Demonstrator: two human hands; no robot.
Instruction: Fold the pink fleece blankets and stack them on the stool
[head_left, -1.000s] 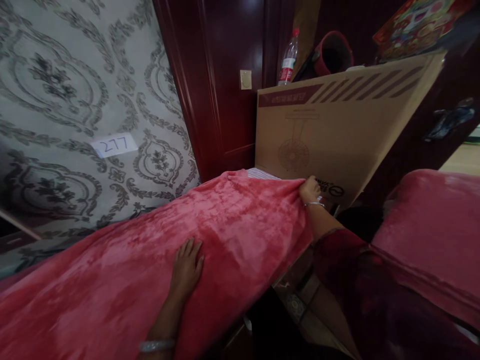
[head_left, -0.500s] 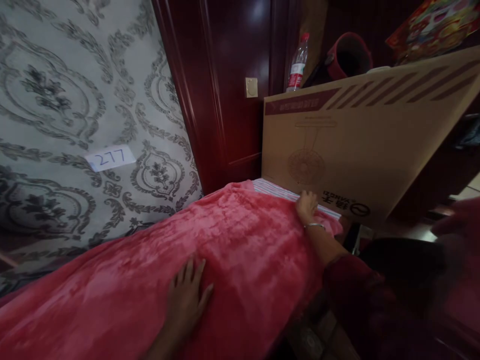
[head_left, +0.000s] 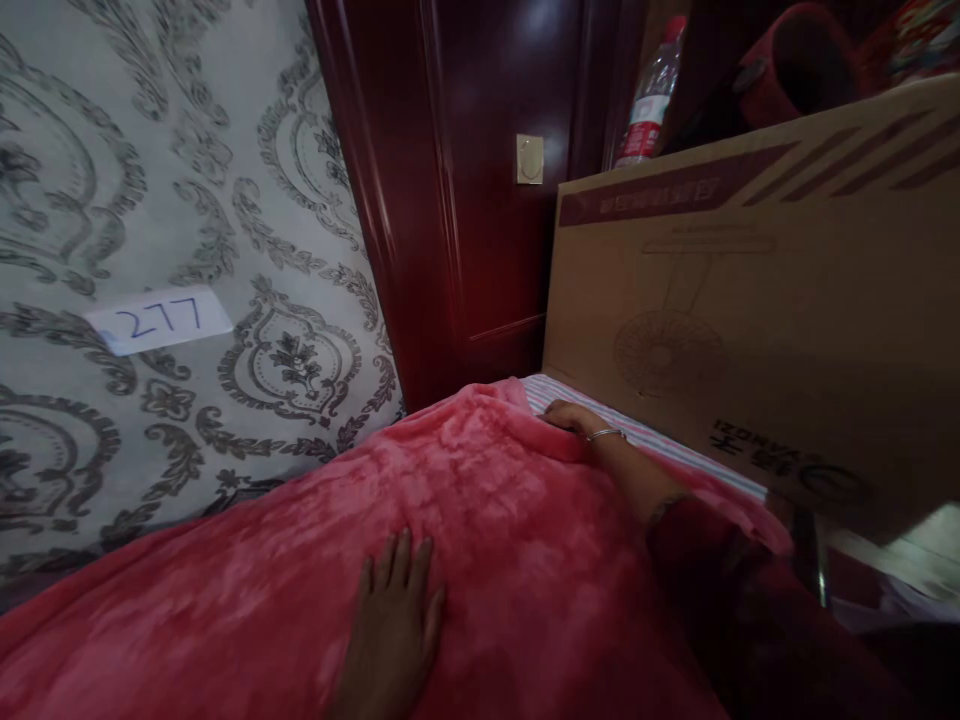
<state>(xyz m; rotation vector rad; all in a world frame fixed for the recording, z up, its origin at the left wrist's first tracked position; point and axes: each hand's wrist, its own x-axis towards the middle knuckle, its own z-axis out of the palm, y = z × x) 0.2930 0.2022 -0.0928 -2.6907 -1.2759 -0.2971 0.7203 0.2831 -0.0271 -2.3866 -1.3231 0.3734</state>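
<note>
I have the blanket (head_left: 315, 590) across the foreground, lying rumpled against the wall (head_left: 172, 420), its far end near the box (head_left: 810, 300). A strip of sheet (head_left: 641, 435) shows between blanket and box. The left hand (head_left: 394, 615) lies palm down on the blanket, fingers slightly spread, thumb apart. The smaller-looking right hand (head_left: 568, 415) is at the blanket's far edge, fingers curled; I cannot tell whether they pinch cloth. I judge the step in hand as straightening that edge. As I read it, the next move calls for a sure hold there, with the left palm steadying the cloth.
</note>
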